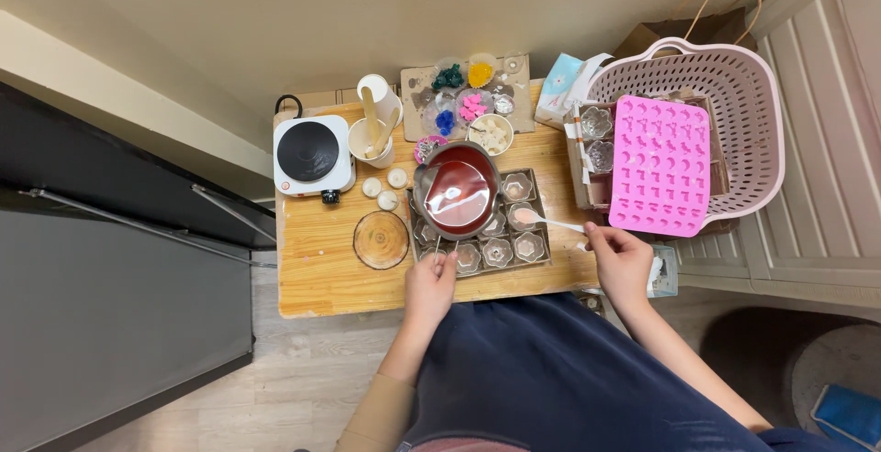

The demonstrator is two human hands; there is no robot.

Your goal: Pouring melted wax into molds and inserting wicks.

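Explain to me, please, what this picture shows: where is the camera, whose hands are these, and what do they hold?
The camera sits on a person's head and looks straight down at a small wooden table. Both hands belong to that person. The left hand holds the handle of a metal pot with red liquid, above a tray of small glass cups. The right hand holds a white spoon over that tray. Also on the table: a white hot plate, a round wooden coaster and a cup of sticks. To the right, a pink mould lies on a pink basket.
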